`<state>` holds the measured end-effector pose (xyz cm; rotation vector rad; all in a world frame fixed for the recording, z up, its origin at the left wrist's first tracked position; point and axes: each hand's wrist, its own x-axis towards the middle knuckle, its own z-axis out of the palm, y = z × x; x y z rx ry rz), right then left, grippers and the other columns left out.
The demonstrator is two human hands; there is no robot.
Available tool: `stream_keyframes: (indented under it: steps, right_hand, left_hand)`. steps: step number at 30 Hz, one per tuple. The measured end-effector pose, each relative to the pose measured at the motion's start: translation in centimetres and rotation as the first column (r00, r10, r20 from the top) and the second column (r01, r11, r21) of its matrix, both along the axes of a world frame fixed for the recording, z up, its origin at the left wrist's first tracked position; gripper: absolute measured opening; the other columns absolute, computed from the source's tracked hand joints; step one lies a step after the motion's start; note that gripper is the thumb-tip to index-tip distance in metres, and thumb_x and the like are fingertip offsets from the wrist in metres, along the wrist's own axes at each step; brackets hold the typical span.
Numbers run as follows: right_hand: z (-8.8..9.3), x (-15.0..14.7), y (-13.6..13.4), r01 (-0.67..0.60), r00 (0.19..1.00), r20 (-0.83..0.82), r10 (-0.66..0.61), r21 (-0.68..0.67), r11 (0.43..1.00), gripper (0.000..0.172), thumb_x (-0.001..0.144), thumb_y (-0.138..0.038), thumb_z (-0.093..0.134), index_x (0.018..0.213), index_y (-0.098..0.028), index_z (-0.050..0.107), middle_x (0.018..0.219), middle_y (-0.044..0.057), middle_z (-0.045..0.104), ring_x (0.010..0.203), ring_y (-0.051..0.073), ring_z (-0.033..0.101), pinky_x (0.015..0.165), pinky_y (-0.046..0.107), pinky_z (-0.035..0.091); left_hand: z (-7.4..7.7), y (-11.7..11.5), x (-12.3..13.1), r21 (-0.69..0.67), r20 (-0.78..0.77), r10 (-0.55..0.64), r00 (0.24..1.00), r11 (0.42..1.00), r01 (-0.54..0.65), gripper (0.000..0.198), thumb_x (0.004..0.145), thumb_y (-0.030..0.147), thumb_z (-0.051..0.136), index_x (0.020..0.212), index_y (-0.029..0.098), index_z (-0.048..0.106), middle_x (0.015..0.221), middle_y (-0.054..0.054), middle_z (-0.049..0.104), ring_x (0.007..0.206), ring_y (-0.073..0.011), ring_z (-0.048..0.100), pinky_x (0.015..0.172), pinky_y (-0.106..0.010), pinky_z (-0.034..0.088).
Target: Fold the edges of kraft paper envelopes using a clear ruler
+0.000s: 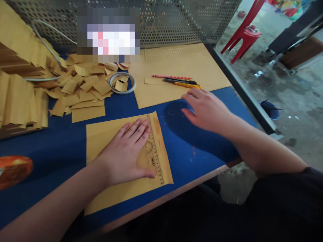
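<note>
My left hand (126, 148) lies flat with spread fingers on a sheet of brown kraft paper (101, 141). Its fingertips and thumb press on a clear plastic ruler (153, 156) that runs along the paper's right side, beside a raised, creased edge. Above the blue tabletop, my right hand (207, 109) is open, thumb and fingers apart, and nothing shows between them. Just beyond its fingers lie a yellow craft knife (188, 85), a dark pen-like tool (174, 80) and a red pencil (166, 77), on a larger brown sheet (212, 64).
Small brown paper pieces (85, 85) are heaped at the back left, with a tape roll (133, 85) beside them. Stacks of folded brown paper (20, 101) stand far left. A perforated metal panel (176, 23) borders the back; a red chair (248, 35) stands beyond the table.
</note>
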<state>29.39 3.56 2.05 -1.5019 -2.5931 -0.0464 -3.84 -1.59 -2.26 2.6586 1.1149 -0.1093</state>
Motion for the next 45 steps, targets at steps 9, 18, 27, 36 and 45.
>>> stream_keyframes:
  steps: [9, 18, 27, 36, 45]
  right_hand:
    - [0.0, 5.6, 3.1, 0.182, 0.978, 0.160, -0.137, -0.317, 0.931, 0.026, 0.088, -0.042, 0.071, 0.102, -0.021, 0.074, 0.104, 0.013, 0.076, 0.099, 0.032, 0.072, 0.088, 0.044, 0.056]
    - [-0.1, 5.4, 5.3, 0.216, 0.976, 0.090, -0.196, -0.355, 0.910, 0.048, 0.075, -0.044, 0.083, 0.114, -0.018, 0.075, 0.104, 0.011, 0.078, 0.088, 0.027, 0.071, 0.075, 0.038, 0.054]
    - [2.8, 1.4, 0.2, -0.309, 0.899, -0.378, 0.221, -0.191, 0.932, 0.019, 0.100, -0.035, 0.071, 0.097, -0.023, 0.085, 0.098, 0.005, 0.077, 0.083, 0.018, 0.069, 0.077, 0.032, 0.053]
    - [-0.5, -4.0, -2.2, -0.692, 0.710, 0.110, 0.695, 0.287, 0.662, 0.028, 0.113, -0.017, 0.055, 0.093, -0.019, 0.074, 0.104, 0.005, 0.076, 0.092, 0.018, 0.062, 0.084, 0.034, 0.051]
    - [-1.1, -5.5, 1.0, -0.768, 0.638, 0.317, 0.702, 0.330, 0.549, 0.033, 0.116, -0.018, 0.046, 0.090, -0.021, 0.066, 0.097, 0.003, 0.072, 0.093, 0.018, 0.063, 0.084, 0.034, 0.050]
  left_hand:
    - [0.7, 0.1, 0.4, -0.035, 0.003, -0.018, 1.000, 0.999, 0.018, 0.149, 0.073, 0.112, 0.043, 0.175, 0.005, 0.020, 0.184, -0.023, 0.010, 0.173, -0.0471, 0.011, 0.141, -0.062, 0.010]
    - [1.0, 0.2, 0.7, -0.053, -0.025, -0.004, 1.000, 0.999, 0.002, 0.151, 0.072, 0.109, 0.053, 0.175, 0.004, 0.019, 0.184, -0.023, 0.006, 0.174, -0.0452, 0.007, 0.141, -0.060, 0.007]
    - [0.8, 0.2, 0.6, -0.018, -0.021, -0.015, 1.000, 1.000, 0.015, 0.151, 0.072, 0.108, 0.055, 0.175, 0.002, 0.021, 0.184, -0.025, 0.013, 0.173, -0.0455, 0.012, 0.141, -0.061, 0.011]
    - [1.0, 0.2, 1.0, -0.004, -0.013, -0.002, 1.000, 1.000, 0.002, 0.149, 0.072, 0.106, 0.056, 0.174, 0.003, 0.025, 0.183, -0.026, 0.019, 0.172, -0.0455, 0.017, 0.140, -0.058, 0.012]
    - [1.8, 0.2, 1.5, -0.038, -0.049, -0.006, 0.999, 0.999, 0.005, 0.151, 0.070, 0.103, 0.064, 0.174, 0.000, 0.025, 0.183, -0.028, 0.016, 0.173, -0.0472, 0.013, 0.139, -0.061, 0.014]
